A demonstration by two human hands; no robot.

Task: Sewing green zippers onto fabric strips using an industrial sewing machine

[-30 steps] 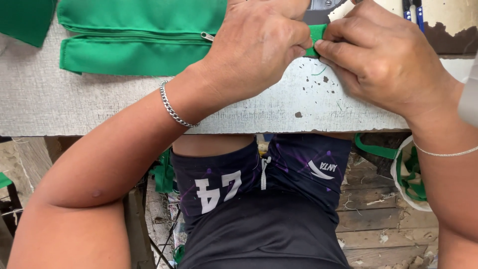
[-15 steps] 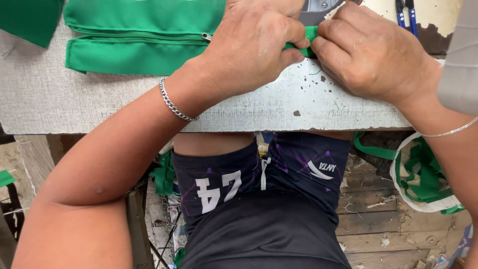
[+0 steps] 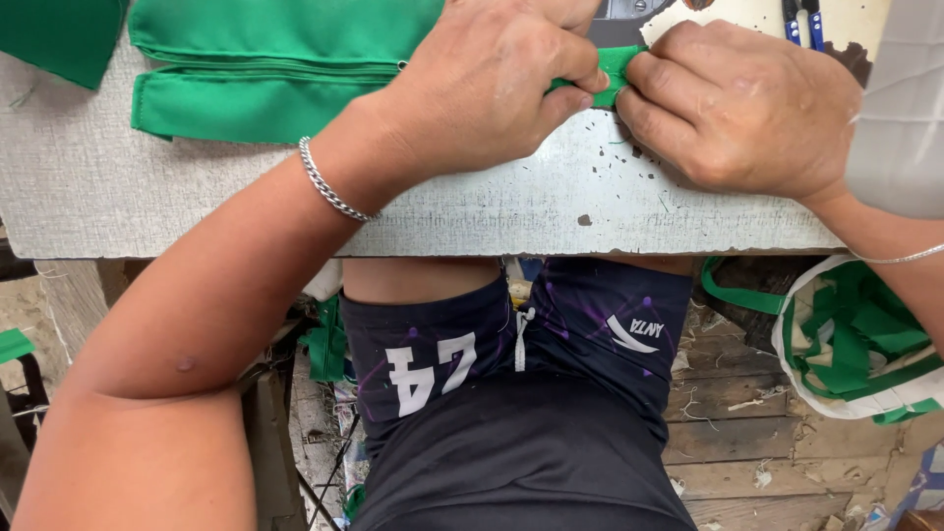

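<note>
Pinching a green fabric strip (image 3: 612, 71) at the frame's upper centre, the left hand (image 3: 487, 84) and right hand (image 3: 733, 108) risk skewing it if either grip slips.

Both bare forearms reach forward and angle in toward each other. The left hand (image 3: 492, 84) sits knuckles-up, fingers curled under, thumb and fingertips pinched tight. The right hand (image 3: 742, 103) faces it, fingers bent, also pinched, fingertips nearly touching the left's. Wrists are low and fairly flat.
</note>
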